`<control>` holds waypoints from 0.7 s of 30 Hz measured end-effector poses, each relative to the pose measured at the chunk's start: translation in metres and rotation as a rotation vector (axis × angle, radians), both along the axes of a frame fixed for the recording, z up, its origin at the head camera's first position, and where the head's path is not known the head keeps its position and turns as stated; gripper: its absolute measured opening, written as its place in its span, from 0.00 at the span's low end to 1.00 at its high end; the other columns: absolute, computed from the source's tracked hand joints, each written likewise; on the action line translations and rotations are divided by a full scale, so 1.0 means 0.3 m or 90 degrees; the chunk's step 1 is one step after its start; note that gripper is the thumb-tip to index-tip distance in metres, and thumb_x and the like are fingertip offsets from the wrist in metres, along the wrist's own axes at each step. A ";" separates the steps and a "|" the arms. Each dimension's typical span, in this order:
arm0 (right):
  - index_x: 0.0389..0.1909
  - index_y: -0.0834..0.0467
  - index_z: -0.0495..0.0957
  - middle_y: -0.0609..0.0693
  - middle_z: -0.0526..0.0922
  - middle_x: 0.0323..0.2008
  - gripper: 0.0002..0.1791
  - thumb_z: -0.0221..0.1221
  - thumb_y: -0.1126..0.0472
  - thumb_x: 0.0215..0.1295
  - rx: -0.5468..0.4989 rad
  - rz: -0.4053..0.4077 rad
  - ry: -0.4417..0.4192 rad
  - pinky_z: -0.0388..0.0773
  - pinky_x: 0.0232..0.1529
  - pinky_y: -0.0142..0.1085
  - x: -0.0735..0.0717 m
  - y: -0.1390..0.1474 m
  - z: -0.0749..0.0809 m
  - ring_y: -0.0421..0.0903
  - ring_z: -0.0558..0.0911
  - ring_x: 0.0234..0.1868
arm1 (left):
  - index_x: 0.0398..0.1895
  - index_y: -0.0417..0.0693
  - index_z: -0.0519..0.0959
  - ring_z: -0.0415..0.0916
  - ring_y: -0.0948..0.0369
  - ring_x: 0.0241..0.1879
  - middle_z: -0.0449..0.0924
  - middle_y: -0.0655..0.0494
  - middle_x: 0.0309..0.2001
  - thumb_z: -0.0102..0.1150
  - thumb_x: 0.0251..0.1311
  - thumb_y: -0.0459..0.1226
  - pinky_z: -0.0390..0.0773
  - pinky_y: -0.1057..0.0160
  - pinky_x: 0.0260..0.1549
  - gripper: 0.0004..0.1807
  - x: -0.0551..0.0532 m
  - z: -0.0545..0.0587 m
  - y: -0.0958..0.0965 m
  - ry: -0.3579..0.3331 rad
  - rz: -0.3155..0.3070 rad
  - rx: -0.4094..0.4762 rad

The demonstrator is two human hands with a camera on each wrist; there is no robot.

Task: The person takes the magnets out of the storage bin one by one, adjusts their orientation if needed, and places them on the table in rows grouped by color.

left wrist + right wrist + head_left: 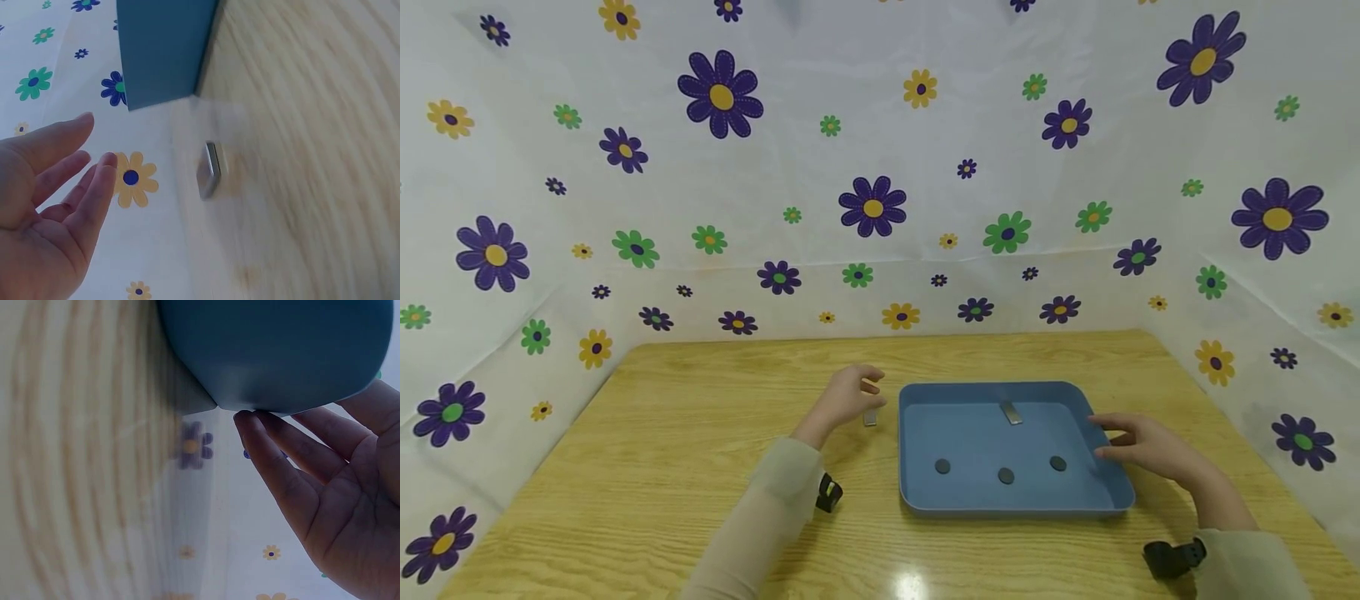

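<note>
My left hand (850, 393) hovers over the table with loosely bent fingers and nothing in them. Just below its fingers lies a small silvery rectangular piece (870, 417); the left wrist view shows this flat metal piece (209, 170) apart from the hand. To the right is a blue tray (1015, 505). Inside it are a similar silvery rectangular piece (1012, 413) near the back and three dark round discs, one left (942, 466), one in the middle (1006, 476) and one right (1057, 463). At the tray's right wall my right hand (1146, 446) rests its relaxed fingers against the rim.
Everything stands on a wooden table (647, 467). A white cloth with printed flowers (805, 167) closes off the back and both sides. Black devices are strapped on the left wrist (829, 492) and right wrist (1172, 558).
</note>
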State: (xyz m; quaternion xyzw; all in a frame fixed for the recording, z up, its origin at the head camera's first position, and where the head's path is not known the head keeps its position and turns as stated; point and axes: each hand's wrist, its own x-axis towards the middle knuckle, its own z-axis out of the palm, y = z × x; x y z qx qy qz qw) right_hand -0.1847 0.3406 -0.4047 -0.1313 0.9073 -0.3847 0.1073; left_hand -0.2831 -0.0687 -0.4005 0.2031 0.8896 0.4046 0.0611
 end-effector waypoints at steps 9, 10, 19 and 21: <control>0.57 0.73 0.62 0.73 0.62 0.55 0.32 0.58 0.58 0.57 0.004 -0.005 -0.006 0.74 0.40 0.46 0.002 -0.003 0.001 0.64 0.72 0.47 | 0.53 0.36 0.70 0.73 0.53 0.45 0.71 0.42 0.50 0.60 0.53 0.32 0.76 0.61 0.36 0.23 0.001 -0.003 0.055 0.003 0.001 0.058; 0.57 0.73 0.62 0.73 0.62 0.55 0.32 0.58 0.58 0.57 0.004 -0.004 -0.005 0.74 0.40 0.45 0.002 -0.003 0.000 0.64 0.72 0.47 | 0.53 0.36 0.70 0.73 0.53 0.45 0.71 0.42 0.50 0.60 0.53 0.33 0.76 0.61 0.36 0.23 0.002 -0.002 0.062 -0.001 0.002 0.062; 0.57 0.74 0.61 0.74 0.62 0.54 0.31 0.58 0.59 0.57 -0.003 0.006 0.002 0.74 0.40 0.46 0.001 0.001 0.000 0.65 0.72 0.46 | 0.55 0.39 0.70 0.73 0.55 0.45 0.71 0.44 0.51 0.60 0.53 0.35 0.75 0.64 0.36 0.24 0.006 0.028 0.120 -0.010 -0.014 0.084; 0.57 0.74 0.61 0.74 0.62 0.54 0.32 0.58 0.59 0.57 -0.004 0.007 0.002 0.74 0.40 0.46 0.002 0.001 0.002 0.65 0.72 0.47 | 0.54 0.39 0.70 0.73 0.55 0.45 0.72 0.44 0.50 0.60 0.53 0.35 0.75 0.63 0.36 0.24 0.004 0.032 0.133 -0.003 -0.018 0.081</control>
